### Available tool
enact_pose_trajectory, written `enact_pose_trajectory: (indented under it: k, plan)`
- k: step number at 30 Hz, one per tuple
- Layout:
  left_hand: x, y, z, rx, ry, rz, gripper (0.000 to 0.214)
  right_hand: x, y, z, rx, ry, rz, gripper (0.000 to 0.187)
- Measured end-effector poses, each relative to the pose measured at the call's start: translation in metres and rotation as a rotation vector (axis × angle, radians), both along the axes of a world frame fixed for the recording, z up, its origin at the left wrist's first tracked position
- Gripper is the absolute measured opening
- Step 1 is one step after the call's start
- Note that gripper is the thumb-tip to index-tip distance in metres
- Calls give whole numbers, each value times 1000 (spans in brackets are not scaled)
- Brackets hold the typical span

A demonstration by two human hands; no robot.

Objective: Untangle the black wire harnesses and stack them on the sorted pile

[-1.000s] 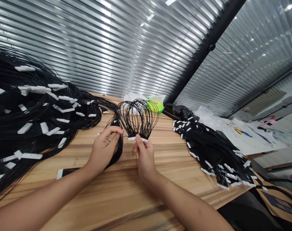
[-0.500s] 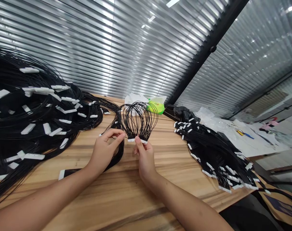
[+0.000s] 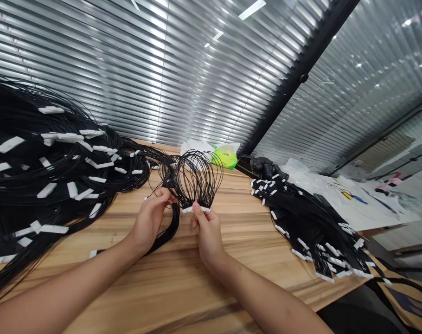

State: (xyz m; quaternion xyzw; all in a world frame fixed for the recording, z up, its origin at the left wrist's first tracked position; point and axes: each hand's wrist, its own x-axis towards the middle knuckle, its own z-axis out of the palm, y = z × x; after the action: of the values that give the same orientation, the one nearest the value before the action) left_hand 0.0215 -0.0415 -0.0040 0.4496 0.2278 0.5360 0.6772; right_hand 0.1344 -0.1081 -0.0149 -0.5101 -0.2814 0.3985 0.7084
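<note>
Between thumb and fingers, my right hand [image 3: 207, 229] pinches the white connector [image 3: 204, 209] of a wire harness. Its thin black wires [image 3: 199, 178] fan up from the connector and loop over to the left. My left hand [image 3: 153, 213] is closed at the left side of these loops, fingertips among the black wires. Whether it grips one wire or several I cannot make out. A thick strand of the same wires [image 3: 169, 234] hangs down behind my left hand to the table. Another white connector end [image 3: 93, 253] lies beside my left forearm.
A large heap of black wires with white connectors [image 3: 72, 189] fills the left of the wooden table [image 3: 183, 287]. A second pile of harnesses [image 3: 304, 218] lies at the right. Behind stand a green packet [image 3: 225, 159], a black object [image 3: 266, 166] and window blinds [image 3: 127, 69].
My left hand has moved slightly left and down, its fingers now in among the wires. The wire loops lean further left. My right hand still pinches the connector, slightly lower.
</note>
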Motion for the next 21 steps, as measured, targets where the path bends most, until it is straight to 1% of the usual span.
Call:
enact_pose_trajectory:
  k: [2,3,4,6,9,11,13,18,21]
  plan:
    - [-1,4,2,-149,-175,12,30,4,3,0,1,71,-34,42]
    - [-1,6,3,-214,-223,31,35,6,5,-1,-1,115,-59,39]
    - [-1,8,3,-264,-242,57,39,8,7,-1,-5,162,-83,36]
    - [-1,12,1,-302,-191,114,43,12,9,0,-21,246,-117,32]
    - [0,14,-5,-236,-3,165,41,14,10,1,-39,311,-131,31]
    - [0,15,-10,-193,98,182,35,13,9,1,-38,305,-128,31]
    - [-1,15,-13,-167,152,183,29,12,8,1,-31,270,-119,32]
    - [0,14,-15,-134,248,128,25,9,6,0,7,142,-93,39]
    - [1,13,-13,-177,174,112,24,8,5,1,23,79,-93,40]
